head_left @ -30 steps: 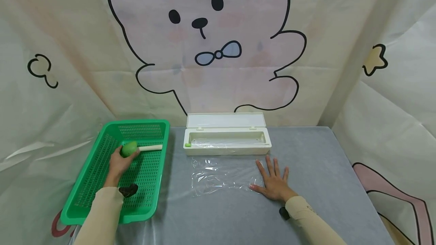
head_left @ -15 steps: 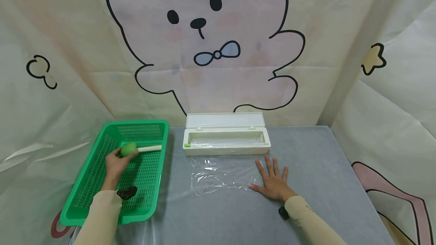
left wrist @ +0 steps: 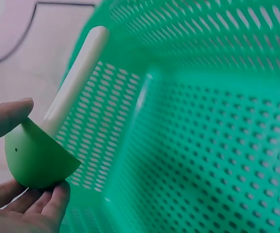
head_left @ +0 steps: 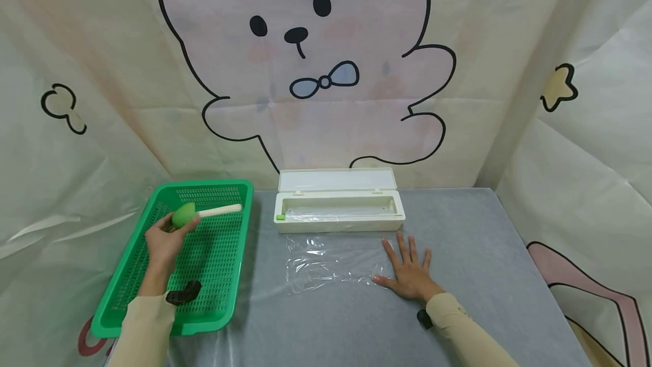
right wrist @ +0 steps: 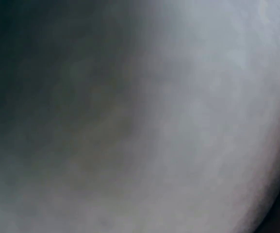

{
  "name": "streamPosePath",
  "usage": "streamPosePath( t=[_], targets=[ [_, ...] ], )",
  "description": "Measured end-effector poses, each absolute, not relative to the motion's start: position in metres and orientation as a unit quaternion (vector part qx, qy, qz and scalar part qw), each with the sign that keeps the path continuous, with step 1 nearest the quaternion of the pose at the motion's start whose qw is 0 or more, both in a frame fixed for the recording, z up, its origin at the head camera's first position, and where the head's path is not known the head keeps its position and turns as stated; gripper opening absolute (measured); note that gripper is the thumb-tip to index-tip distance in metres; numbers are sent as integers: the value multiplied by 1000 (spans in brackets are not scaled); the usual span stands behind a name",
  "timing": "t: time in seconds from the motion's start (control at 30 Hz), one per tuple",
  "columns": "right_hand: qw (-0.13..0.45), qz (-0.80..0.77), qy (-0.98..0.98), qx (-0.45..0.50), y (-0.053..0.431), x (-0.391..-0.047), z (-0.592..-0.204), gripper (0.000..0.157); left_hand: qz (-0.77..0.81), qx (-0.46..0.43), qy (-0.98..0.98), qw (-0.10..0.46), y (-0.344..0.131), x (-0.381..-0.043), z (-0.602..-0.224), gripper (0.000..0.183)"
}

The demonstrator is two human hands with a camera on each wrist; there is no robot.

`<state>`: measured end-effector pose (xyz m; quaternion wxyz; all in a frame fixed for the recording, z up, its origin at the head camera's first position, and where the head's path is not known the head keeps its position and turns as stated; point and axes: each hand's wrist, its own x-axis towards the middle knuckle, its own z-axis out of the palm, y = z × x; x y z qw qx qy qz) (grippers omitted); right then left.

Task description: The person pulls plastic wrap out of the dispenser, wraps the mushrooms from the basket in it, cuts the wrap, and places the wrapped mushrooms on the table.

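Observation:
My left hand (head_left: pixel 165 242) is over the green basket (head_left: pixel 231 276). Its thumb and fingers pinch the rounded green end (left wrist: pixel 42 158) of a white stick (left wrist: pixel 76 77); the exact kind of thing is unclear. The stick points right, near the basket's right wall. On the grey table (head_left: pixel 346 327), my right hand (head_left: pixel 410 276) lies flat with fingers spread, beside the right end of a sheet of clear plastic film (head_left: pixel 331 265). Behind the film stands a white cling film dispenser (head_left: pixel 338 224) with its lid raised. The right wrist view is a blur.
A green slider (head_left: pixel 281 217) sits at the left of the dispenser's front edge. The printed cloth (head_left: pixel 326 129) hangs close behind the table and along both sides. The basket has raised, perforated walls.
My left hand has drawn back to the left and lifted with the green-ended white stick, whose free end now tilts up slightly. My right hand has stayed where it was.

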<state>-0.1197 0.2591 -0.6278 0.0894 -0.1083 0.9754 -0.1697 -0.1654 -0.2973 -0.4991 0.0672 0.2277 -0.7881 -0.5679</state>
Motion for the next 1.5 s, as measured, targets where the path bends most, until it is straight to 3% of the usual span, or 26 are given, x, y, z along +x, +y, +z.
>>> streamPosePath(
  t=[0.73,1.0,1.5],
  targets=[
    [90,-167,976,-104,261,-118,-630,106,-617,173,-760,107,-244,-145,-448,75],
    [87,-168,976,-107,260,-118,-630,106,-630,100,-764,98,-202,-138,-457,72],
    [87,-176,975,-108,259,-119,-629,105,-632,55,-771,60,-136,-136,-489,76]
  ],
)
